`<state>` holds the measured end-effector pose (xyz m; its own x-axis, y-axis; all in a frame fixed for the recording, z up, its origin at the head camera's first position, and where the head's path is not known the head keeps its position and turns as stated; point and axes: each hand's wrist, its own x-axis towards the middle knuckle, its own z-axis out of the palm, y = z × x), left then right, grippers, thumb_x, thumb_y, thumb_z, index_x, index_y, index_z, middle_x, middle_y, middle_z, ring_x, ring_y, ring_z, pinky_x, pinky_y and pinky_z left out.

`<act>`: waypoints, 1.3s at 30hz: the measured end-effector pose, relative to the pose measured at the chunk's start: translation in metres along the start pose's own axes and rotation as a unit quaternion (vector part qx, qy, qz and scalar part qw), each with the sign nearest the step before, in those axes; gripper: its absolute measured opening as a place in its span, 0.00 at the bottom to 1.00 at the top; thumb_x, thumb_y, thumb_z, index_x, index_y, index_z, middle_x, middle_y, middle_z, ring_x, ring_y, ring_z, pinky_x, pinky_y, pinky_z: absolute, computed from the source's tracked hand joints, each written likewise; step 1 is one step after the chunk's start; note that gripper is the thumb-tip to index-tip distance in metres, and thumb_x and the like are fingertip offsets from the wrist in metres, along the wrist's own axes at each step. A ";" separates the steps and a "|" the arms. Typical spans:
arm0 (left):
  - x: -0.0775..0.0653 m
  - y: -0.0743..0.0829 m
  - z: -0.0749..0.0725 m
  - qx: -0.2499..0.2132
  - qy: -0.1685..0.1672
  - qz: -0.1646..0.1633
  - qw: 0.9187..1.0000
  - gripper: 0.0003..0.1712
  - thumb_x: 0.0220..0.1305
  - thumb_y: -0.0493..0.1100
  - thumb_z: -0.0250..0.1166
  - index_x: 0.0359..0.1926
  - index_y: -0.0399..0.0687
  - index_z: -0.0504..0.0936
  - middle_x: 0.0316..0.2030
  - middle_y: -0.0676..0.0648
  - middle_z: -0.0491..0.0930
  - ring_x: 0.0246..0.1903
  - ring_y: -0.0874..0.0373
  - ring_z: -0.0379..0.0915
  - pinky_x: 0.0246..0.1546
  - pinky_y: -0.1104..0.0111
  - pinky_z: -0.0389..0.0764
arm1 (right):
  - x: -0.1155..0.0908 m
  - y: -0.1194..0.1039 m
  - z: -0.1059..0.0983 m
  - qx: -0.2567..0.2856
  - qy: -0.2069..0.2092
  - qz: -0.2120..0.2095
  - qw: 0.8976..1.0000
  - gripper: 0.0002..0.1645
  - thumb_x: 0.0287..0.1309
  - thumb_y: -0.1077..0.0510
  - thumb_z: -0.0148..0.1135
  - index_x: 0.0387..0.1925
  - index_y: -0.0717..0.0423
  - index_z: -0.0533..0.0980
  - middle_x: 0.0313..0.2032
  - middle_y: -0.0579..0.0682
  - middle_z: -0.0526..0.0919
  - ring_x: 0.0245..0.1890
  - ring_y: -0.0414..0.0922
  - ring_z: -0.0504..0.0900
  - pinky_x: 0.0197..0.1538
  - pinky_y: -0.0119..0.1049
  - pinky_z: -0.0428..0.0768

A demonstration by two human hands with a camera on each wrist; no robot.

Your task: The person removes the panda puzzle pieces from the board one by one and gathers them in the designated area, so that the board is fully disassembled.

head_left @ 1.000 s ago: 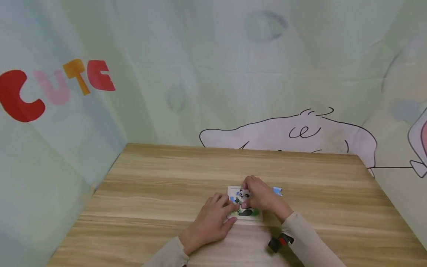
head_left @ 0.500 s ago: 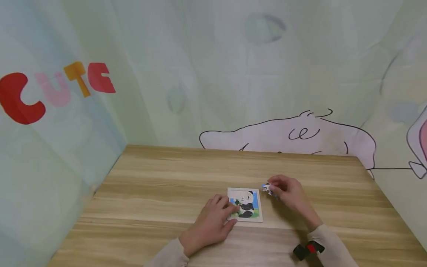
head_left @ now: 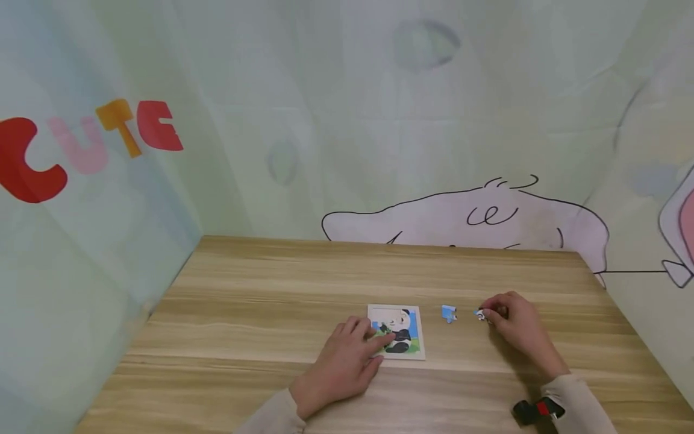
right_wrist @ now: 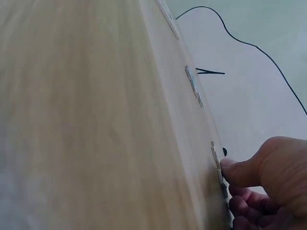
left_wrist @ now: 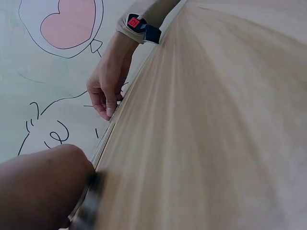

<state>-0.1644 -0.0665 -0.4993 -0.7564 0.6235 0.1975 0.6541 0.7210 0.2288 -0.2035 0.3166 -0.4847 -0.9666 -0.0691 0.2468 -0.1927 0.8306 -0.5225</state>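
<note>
A square panda jigsaw board (head_left: 398, 357) lies flat on the table, its upper left part showing a pale bare patch. My left hand (head_left: 347, 361) rests on the board's left side, fingers stretched over the picture. Off to the right, my right hand (head_left: 517, 325) pinches a small puzzle piece (head_left: 480, 314) with black, white and blue print between thumb and fingers. In the right wrist view, the thumb (right_wrist: 235, 170) presses on that piece, low at the tabletop. Between board and right hand lies a blue puzzle piece (head_left: 449, 313).
The wood-grain table (head_left: 260, 289) reaches back to a printed cloth wall (head_left: 347, 120) with cartoon drawings and coloured letters. A black and red band (head_left: 537, 411) sits around the right wrist.
My right hand has gone from the board to the right, carrying the panda-face puzzle piece off it and past the blue one. My left hand has stayed on the board.
</note>
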 end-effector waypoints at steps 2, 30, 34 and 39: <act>0.000 0.001 0.000 -0.001 0.000 0.000 1.000 0.25 0.77 0.53 0.61 0.72 0.70 0.79 0.52 0.53 0.77 0.56 0.56 0.70 0.62 0.56 0.76 | 0.000 -0.002 0.002 -0.012 0.013 -0.008 1.000 0.02 0.62 0.63 0.75 0.36 0.58 0.88 0.33 0.51 0.83 0.31 0.36 0.72 0.34 0.31 0.70; 0.018 0.033 0.011 0.092 -0.001 0.012 0.996 0.29 0.83 0.59 0.47 0.76 0.60 0.74 0.53 0.49 0.77 0.49 0.54 0.67 0.53 0.62 0.74 | 0.021 -0.113 0.068 -0.045 -0.093 -0.142 0.984 0.13 0.63 0.72 0.60 0.42 0.61 0.88 0.40 0.53 0.87 0.41 0.47 0.85 0.50 0.49 0.87; 0.017 0.032 0.010 0.106 0.023 0.023 0.994 0.28 0.81 0.58 0.50 0.74 0.59 0.77 0.49 0.50 0.76 0.46 0.55 0.66 0.50 0.64 0.73 | 0.020 -0.120 0.071 -0.066 -0.094 -0.134 0.984 0.13 0.57 0.73 0.62 0.41 0.63 0.87 0.40 0.54 0.86 0.41 0.47 0.84 0.49 0.50 0.87; 0.016 0.032 0.012 0.116 0.044 0.027 0.992 0.27 0.80 0.57 0.53 0.72 0.58 0.78 0.47 0.51 0.75 0.45 0.56 0.65 0.48 0.65 0.72 | 0.026 -0.123 0.075 -0.048 -0.096 -0.096 0.990 0.11 0.56 0.71 0.61 0.37 0.61 0.85 0.37 0.52 0.84 0.35 0.44 0.78 0.43 0.44 0.84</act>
<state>-0.1556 -0.0303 -0.5006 -0.7110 0.6410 0.2891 0.6681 0.7441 -0.0068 -0.2179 0.1713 -0.4759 -0.9294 -0.3274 0.1703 -0.3688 0.8396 -0.3988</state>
